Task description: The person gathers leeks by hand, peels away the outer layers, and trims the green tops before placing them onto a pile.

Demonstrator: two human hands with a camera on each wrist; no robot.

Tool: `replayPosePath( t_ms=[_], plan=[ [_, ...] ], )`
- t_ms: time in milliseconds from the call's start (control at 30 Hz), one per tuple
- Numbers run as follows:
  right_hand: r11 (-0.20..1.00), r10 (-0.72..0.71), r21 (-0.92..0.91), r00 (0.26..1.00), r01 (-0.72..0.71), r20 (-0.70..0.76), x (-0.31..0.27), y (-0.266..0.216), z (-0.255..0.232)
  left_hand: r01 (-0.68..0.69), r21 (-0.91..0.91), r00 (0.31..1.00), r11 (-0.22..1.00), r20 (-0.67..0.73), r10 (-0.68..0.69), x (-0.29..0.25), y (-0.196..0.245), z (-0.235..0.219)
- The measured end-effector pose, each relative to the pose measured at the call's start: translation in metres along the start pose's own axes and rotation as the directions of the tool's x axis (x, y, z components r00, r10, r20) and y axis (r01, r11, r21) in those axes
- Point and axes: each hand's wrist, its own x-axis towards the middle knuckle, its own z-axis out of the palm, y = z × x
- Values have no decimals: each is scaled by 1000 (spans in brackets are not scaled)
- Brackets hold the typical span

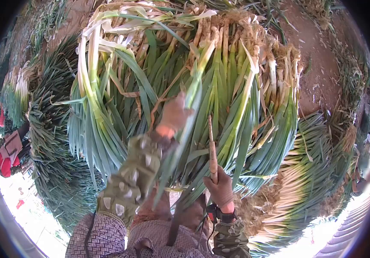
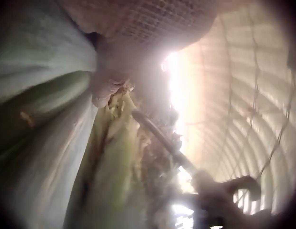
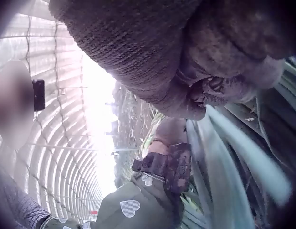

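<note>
My gloved left hand [image 1: 176, 114] grips a leek [image 1: 202, 64] among its green leaves, over the middle of a large pile. The leek's pale root end points away from me, and its leaves trail back toward my body. In the left wrist view, the glove's fingertips [image 2: 104, 93] press close beside pale stalks. Lower and to the right, my gloved right hand [image 1: 220, 187] holds a slim, tan, stick-like tool [image 1: 212, 150] by its near end. The tool's narrow tip points away from me, over the leaves. The right wrist view shows the curled right glove [image 3: 219, 86] above broad leaves.
The leek pile [image 1: 258, 103] lies in front of me with roots at the far side. More leeks are stacked at left [image 1: 54, 129] and right [image 1: 309, 172]. Bare soil [image 1: 318, 81] shows beyond. Another person in red [image 1: 6, 159] is at far left. Ribbed tunnel sheeting [image 3: 57, 124] curves overhead.
</note>
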Motion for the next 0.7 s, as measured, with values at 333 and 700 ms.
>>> replayPosePath(
  t_ms=[333, 700],
  plan=[
    [980, 76, -190, 996, -68, 36, -79, -5, -15, 164, -250, 984, 954, 109, -141, -187, 11, 69],
    [949, 41, -313, 999, -35, 11, -51, 23, 10, 240, -277, 967, 930, 155, -203, -179, 26, 55]
  ],
)
